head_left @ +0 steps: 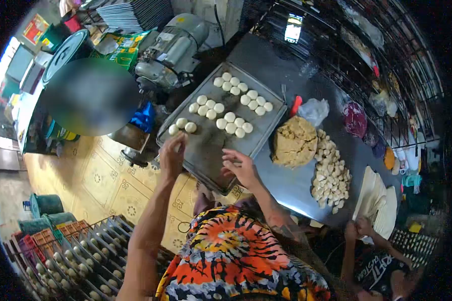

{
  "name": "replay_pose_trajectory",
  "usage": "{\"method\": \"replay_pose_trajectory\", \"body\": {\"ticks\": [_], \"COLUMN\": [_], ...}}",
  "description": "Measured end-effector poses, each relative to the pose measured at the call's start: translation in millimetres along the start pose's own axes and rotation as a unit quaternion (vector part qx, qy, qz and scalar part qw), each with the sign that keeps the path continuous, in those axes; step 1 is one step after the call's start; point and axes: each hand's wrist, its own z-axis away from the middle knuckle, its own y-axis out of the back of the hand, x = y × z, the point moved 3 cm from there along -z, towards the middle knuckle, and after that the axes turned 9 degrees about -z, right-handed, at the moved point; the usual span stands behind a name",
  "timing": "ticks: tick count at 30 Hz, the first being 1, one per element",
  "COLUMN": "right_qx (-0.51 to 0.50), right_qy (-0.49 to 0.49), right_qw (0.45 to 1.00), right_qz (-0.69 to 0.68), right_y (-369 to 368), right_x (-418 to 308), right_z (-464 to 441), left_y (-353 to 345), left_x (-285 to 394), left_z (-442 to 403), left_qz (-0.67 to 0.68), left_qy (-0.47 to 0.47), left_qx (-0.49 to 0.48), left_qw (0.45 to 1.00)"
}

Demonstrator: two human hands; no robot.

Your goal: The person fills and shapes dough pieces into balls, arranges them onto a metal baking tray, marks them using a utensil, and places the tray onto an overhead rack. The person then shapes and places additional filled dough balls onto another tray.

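Observation:
A metal baking tray (206, 173) lies at an angle in front of me, with several white dough balls (229, 124) set in small clusters. My left hand (174, 154) is over the tray's left side, fingers curled down close to a smaller group of dough balls (181, 123). Whether anything is between those fingers is hidden. Over the near right part of the tray, my right hand (240, 168) has its fingers apart and nothing in them. Right of the tray sit a big lump of tan dough or filling (295, 142) and a heap of small cut pieces (331, 175).
The dark tabletop (299, 188) carries a plastic bag (314, 111) and a red-handled tool (296, 105). A motor-driven machine (168, 50) stands beyond the tray. Racks of dough balls (85, 261) are at lower left. Another person's hands (359, 228) hold pale sheets (374, 200) at right.

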Motion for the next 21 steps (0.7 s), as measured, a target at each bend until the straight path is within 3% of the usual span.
{"method": "replay_pose_trajectory", "body": {"ticks": [1,5,11,13,16,17,18,20,21], "right_qx": [0.008,0.091,0.169,0.161,0.156,0.103,0.151,0.144,0.178], "right_qy": [0.001,-0.02,-0.01,0.028,0.116,0.178,0.148,0.201,0.228], "right_qw": [1.0,0.995,0.985,0.986,0.98,0.977,0.976,0.96,0.944], "right_qz": [0.0,0.037,0.037,0.021,0.047,0.052,0.053,0.13,0.159], "right_y": [7.1,37.2,98.8,127.9,184.5,205.5,223.1,287.9,308.5], "right_x": [2.9,-0.9,-55.2,-83.7,-133.8,-154.0,-175.7,-201.6,-227.4], "right_z": [2.1,18.7,9.7,-22.3,-99.2,-129.0,-160.1,-240.2,-272.4], "left_y": [4.6,-0.8,-1.2,-6.5,-4.0,6.5,13.1,27.6,33.9], "left_x": [-9.3,-25.5,-1.2,6.1,3.7,-9.8,-20.1,-23.0,20.4], "left_z": [-11.3,-31.7,-9.2,-10.8,-20.4,-17.9,-14.1,-3.6,-14.4], "left_qz": [0.005,-0.021,-0.161,-0.25,-0.224,-0.115,0.001,0.045,0.032], "left_qy": [-0.003,-0.198,-0.202,-0.154,-0.118,0.007,0.129,0.229,0.279], "left_qx": [-0.005,-0.15,-0.194,-0.202,-0.246,-0.173,-0.091,0.006,0.033], "left_qw": [1.0,0.968,0.946,0.934,0.935,0.978,0.987,0.972,0.959]}}
